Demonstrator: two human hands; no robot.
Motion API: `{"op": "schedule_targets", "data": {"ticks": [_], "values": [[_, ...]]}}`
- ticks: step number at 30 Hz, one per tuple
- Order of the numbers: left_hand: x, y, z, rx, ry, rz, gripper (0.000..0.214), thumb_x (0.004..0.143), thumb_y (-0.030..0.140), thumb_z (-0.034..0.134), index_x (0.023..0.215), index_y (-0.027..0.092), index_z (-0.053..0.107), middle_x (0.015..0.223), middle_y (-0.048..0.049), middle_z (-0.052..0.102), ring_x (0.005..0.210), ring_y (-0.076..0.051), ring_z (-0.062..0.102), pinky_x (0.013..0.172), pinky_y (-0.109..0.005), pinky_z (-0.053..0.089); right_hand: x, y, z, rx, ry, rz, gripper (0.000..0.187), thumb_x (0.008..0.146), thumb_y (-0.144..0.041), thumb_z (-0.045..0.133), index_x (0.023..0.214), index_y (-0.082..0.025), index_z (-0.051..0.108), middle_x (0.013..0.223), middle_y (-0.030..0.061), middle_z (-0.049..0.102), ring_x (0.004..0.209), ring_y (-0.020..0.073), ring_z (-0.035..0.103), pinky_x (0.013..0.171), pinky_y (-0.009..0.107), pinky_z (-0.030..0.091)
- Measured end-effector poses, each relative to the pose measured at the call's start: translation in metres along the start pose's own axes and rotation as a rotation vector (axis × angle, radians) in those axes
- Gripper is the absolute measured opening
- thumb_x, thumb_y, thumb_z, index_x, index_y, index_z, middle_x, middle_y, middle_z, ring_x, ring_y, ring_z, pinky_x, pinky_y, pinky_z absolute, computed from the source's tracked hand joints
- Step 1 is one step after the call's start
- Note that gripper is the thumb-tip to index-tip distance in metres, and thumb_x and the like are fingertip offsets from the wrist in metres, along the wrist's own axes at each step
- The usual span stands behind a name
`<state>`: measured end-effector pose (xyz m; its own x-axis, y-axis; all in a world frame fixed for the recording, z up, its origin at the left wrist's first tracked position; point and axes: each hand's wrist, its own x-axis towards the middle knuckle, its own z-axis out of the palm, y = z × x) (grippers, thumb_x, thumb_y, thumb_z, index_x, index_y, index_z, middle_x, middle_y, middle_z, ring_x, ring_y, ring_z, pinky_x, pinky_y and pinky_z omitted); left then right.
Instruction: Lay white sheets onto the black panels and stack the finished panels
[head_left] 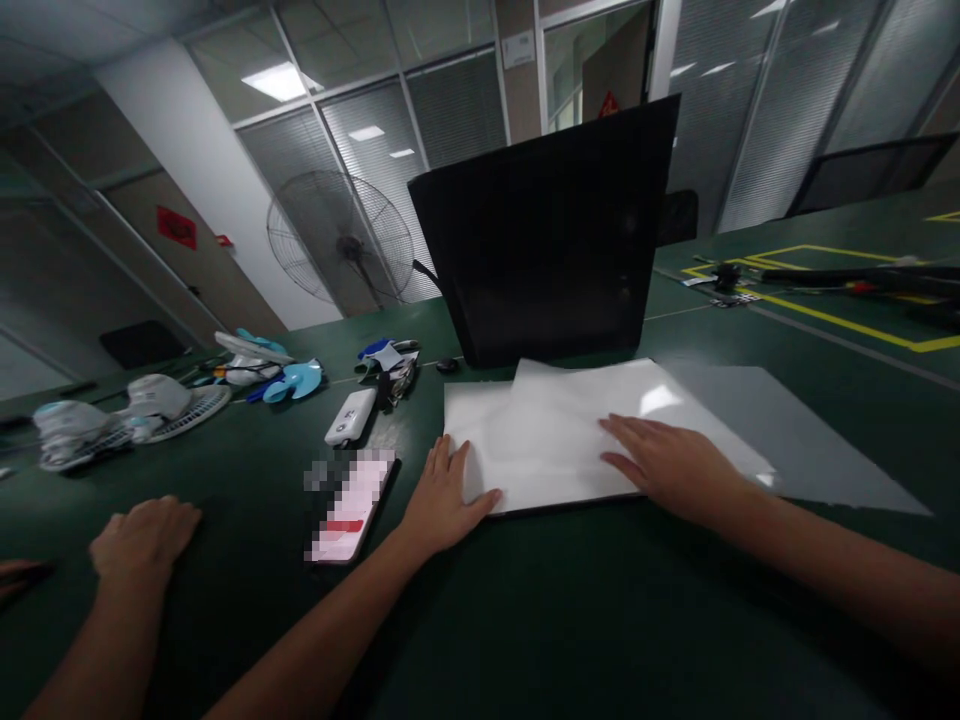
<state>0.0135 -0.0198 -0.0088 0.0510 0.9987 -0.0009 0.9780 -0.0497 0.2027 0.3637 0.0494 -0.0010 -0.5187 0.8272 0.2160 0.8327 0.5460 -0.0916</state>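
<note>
A glossy white sheet (555, 430) lies on the table, with a thin dark edge showing along its front. Its upper layer is skewed, one corner sticking up at the back. My left hand (448, 495) rests on its front left corner, fingers and thumb apart. Flat on the right part of the sheet lies my right hand (667, 462), its fingers stretched out to the left. A translucent grey sheet (810, 440) extends from beneath the white one on the right. Behind them stands a large black panel (555, 240), tilted back.
On the green table (540, 620) are a phone (358, 505), a white power bank (351, 416), keys (397, 380) and fan parts (292, 382). Another person's hand (142, 535) rests at the left. A black bar (847, 278) lies far right, near yellow tape (847, 312).
</note>
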Motion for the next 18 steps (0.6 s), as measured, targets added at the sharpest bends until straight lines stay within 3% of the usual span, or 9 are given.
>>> {"op": "schedule_targets", "data": {"ticks": [2, 6, 12, 15, 18], "values": [[0.001, 0.001, 0.001, -0.049, 0.02, -0.004, 0.085, 0.094, 0.071, 0.037, 0.156, 0.013, 0.032, 0.169, -0.0187, 0.018, 0.157, -0.034, 0.011, 0.124, -0.053, 0.021, -0.002, -0.013, 0.007, 0.06, -0.028, -0.092, 0.071, 0.098, -0.066, 0.032, 0.145, -0.019, 0.056, 0.148, 0.0155, 0.053, 0.132, 0.0375, 0.053, 0.107, 0.06, 0.045], [0.002, 0.0, -0.003, -0.13, 0.036, -0.023, 0.076, 0.102, 0.061, 0.022, 0.157, 0.01, 0.03, 0.167, -0.0177, 0.024, 0.156, -0.029, 0.019, 0.125, -0.049, 0.022, -0.004, -0.024, 0.003, 0.157, -0.092, -0.121, 0.074, 0.096, -0.07, 0.037, 0.151, -0.021, 0.051, 0.152, 0.0135, 0.049, 0.134, 0.0353, 0.051, 0.111, 0.059, 0.043], [0.003, -0.001, -0.007, -0.052, -0.001, -0.005, 0.087, 0.094, 0.063, 0.045, 0.157, 0.007, 0.029, 0.167, -0.02, 0.021, 0.156, -0.033, 0.019, 0.124, -0.049, 0.025, -0.005, -0.024, -0.008, 0.327, -0.23, -0.273, 0.077, 0.097, -0.066, 0.043, 0.16, -0.023, 0.033, 0.163, 0.0087, 0.031, 0.149, 0.0305, 0.033, 0.122, 0.053, 0.031], [0.005, -0.003, -0.006, -0.048, -0.001, -0.009, 0.084, 0.095, 0.06, 0.045, 0.158, 0.008, 0.028, 0.168, -0.0183, 0.021, 0.155, -0.032, 0.02, 0.125, -0.048, 0.024, -0.006, -0.019, -0.008, 0.361, -0.254, -0.313, 0.076, 0.097, -0.065, 0.046, 0.162, -0.03, 0.027, 0.166, 0.0049, 0.023, 0.151, 0.0309, 0.029, 0.122, 0.055, 0.031], [0.006, -0.006, -0.005, -0.066, 0.026, -0.019, 0.075, 0.098, 0.056, 0.042, 0.157, 0.012, 0.032, 0.168, -0.0154, 0.024, 0.154, -0.031, 0.027, 0.124, -0.049, 0.026, -0.006, -0.012, -0.008, 0.33, -0.191, -0.32, 0.075, 0.095, -0.064, 0.05, 0.16, -0.031, 0.033, 0.165, 0.0056, 0.028, 0.15, 0.0325, 0.03, 0.123, 0.058, 0.026]]}}
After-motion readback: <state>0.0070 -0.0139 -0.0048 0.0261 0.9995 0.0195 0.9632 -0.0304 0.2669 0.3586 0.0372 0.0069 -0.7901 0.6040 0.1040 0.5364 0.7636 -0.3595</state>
